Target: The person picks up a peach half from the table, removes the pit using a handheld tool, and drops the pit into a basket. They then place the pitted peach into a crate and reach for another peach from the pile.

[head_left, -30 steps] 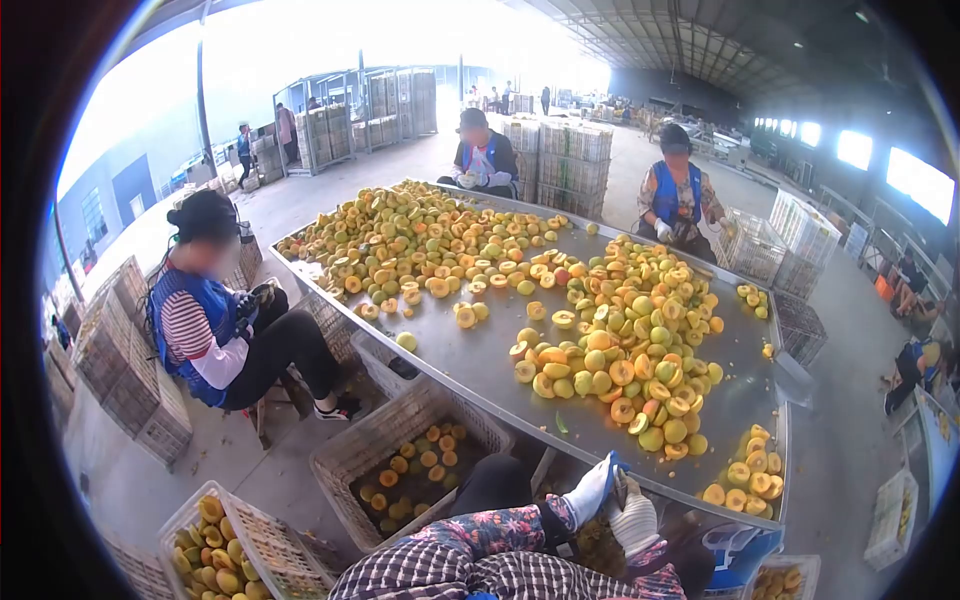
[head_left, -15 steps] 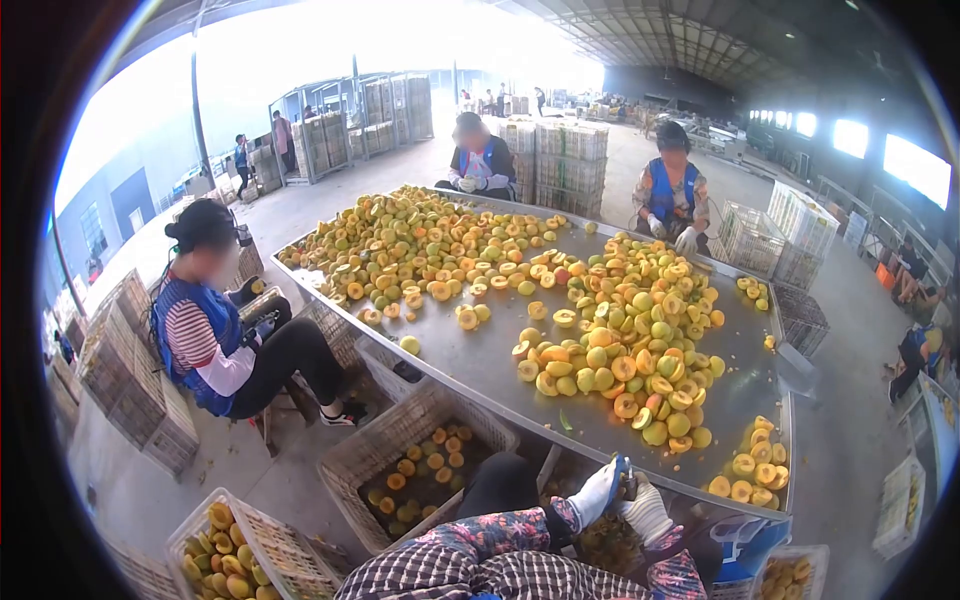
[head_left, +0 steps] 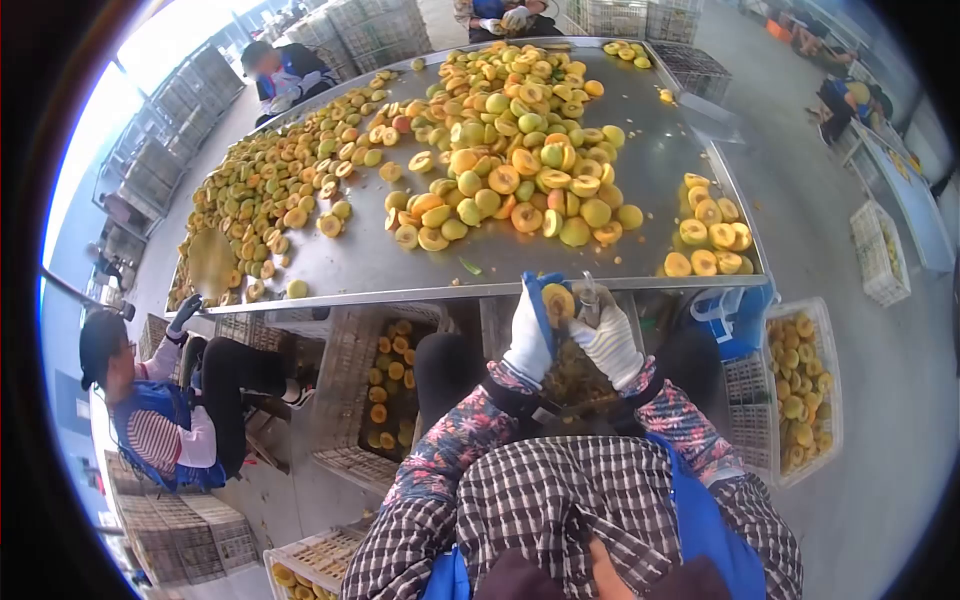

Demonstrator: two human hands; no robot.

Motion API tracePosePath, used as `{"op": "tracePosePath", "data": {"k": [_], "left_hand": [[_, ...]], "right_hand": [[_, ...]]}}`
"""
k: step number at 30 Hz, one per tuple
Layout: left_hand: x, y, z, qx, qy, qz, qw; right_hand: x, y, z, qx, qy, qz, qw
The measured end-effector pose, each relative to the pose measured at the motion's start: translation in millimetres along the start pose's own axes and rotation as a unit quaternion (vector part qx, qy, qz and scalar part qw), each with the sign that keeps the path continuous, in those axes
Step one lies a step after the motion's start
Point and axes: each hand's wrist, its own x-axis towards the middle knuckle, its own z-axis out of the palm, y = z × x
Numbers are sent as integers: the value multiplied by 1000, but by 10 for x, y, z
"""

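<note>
Left: co-worker's gloved hand [head_left: 186, 310] was at the surface [head_left: 372, 256] edge. Left crate [head_left: 340, 388] held fruit halves. Left hand [head_left: 528, 342] was closed around a fruit [head_left: 558, 303], at the near edge, between both hands. Right hand [head_left: 608, 346] pinched a metal tool [head_left: 590, 289] beside it. Right crate [head_left: 752, 402] was full of halves.

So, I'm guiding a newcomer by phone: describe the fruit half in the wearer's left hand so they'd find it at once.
Start at the big metal table strewn with fruit. At its near edge, the wearer's left hand, gloved in white and blue, holds a yellow fruit half with a brownish centre. Unlike the halves lying on the table, it is gripped in the hand.
</note>
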Motion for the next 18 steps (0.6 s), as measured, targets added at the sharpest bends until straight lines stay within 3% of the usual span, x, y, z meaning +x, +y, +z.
{"op": "tracePosePath", "data": {"k": [2, 4, 6, 7, 12, 15, 17, 18], "left_hand": [[-14, 21, 43, 4, 15, -13, 1000], [-38, 60, 69, 4, 27, -28, 999], [67, 5, -47, -43, 19, -51, 998], [74, -63, -127, 4, 32, -48, 998], [-40, -11, -91, 72, 28, -43, 996], [-69, 91, 47, 69, 2, -26, 997], [-32, 169, 113, 73, -5, -37, 997], [-34, 209, 103, 61, -15, -39, 997]], "right_hand": [[109, -131, -50, -42, -2, -48, 998], [103, 61, -101, -204, -138, -65, 967], [84, -92, -121, -224, -144, -54, 962], [80, -129, -122, -245, -155, -53, 956], [18, 94, -67, -123, -172, 8, 977], [-18, 197, -22, -34, -126, 0, 991], [-88, 172, -7, 54, -26, 41, 997], [-96, 112, -60, 18, 2, 23, 1000]]}}
